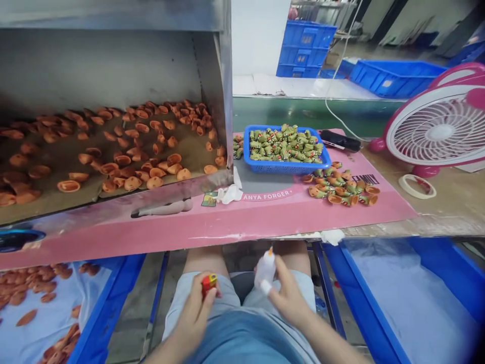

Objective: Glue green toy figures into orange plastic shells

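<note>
Above my lap, my left hand (193, 312) grips a small red plastic item with a yellow top (209, 284). My right hand (288, 299) holds a white squeeze bottle with an orange tip (265, 268), and a white wrap covers one fingertip. Neither hand touches the pink mat (212, 227) ahead. On it stand a blue plastic basket (284, 169) heaped with small green painted figures and a loose group of orange-and-green painted clay pieces (341, 189). Many unpainted orange clay shells lie on a brown sheet in a steel cabinet tray (113, 151).
A blue-framed bin with a white liner holding orange clay shells (102, 283) is by my left knee, and a white-lined blue bin (401, 288) is by my right. A pink-and-white fan (439, 132), a roll of tape (417, 186) and stacked blue crates (305, 50) stand farther off.
</note>
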Motion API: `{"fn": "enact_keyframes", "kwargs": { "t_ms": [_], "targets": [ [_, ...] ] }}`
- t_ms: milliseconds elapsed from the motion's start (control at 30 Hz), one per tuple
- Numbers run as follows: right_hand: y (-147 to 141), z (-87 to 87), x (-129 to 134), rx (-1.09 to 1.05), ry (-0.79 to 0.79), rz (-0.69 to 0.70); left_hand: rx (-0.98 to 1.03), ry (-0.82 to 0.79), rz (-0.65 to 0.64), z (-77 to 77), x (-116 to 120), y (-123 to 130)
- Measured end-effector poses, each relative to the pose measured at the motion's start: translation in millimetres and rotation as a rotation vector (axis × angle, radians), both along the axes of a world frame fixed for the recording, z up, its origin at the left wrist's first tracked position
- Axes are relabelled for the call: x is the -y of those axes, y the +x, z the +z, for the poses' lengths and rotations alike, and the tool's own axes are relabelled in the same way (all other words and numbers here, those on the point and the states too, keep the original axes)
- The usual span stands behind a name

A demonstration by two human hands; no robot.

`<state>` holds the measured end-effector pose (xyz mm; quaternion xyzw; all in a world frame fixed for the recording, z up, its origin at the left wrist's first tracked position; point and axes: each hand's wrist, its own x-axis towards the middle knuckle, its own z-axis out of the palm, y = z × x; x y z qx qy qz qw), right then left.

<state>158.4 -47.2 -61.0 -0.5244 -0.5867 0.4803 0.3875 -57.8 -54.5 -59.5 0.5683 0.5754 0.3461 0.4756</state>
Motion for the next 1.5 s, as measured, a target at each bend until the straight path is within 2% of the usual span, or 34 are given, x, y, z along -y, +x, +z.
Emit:
{"fn": "enact_keyframes", "kwargs": {
  "t_ms": [67, 100, 167, 233, 333, 467, 700, 1000, 1500],
  "targets": [
    [-11, -31.6, 29, -0.078, -0.215, 0.015, 0.220, -0.295, 0.036, -27.0, 9, 20],
    [-16, -48.0, 36, -0.110, -0.286, -0.026, 0.286, -0.400, 0.067, -40.7, 6, 29],
    [-24, -77.6, 39, -0.113, -0.342, -0.092, 0.305, -0.485, 0.108, -67.3, -10, 43],
    [-29, -100.3, 32, -0.085, -0.385, -0.158, 0.285, -0.547, 0.145, -91.5, -30, 55],
    [-33, -121.5, 20, -0.039, -0.462, -0.222, 0.224, -0.656, 0.189, -120.2, -51, 69],
    [-37, -137.8, 16, 0.009, -0.526, -0.236, 0.100, -0.730, 0.196, -141.5, -57, 73],
    [-32, -155.3, 22, 0.097, -0.575, -0.127, -0.162, -0.693, 0.045, -159.2, -56, 72],
    [-29, -154.5, 24, 0.200, -0.540, -0.093, -0.489, -0.531, -0.079, -164.5, -57, 75],
    [-28, -155.6, 25, 0.285, -0.513, -0.063, -0.578, -0.480, -0.084, -166.0, -57, 74]
  ]
}}
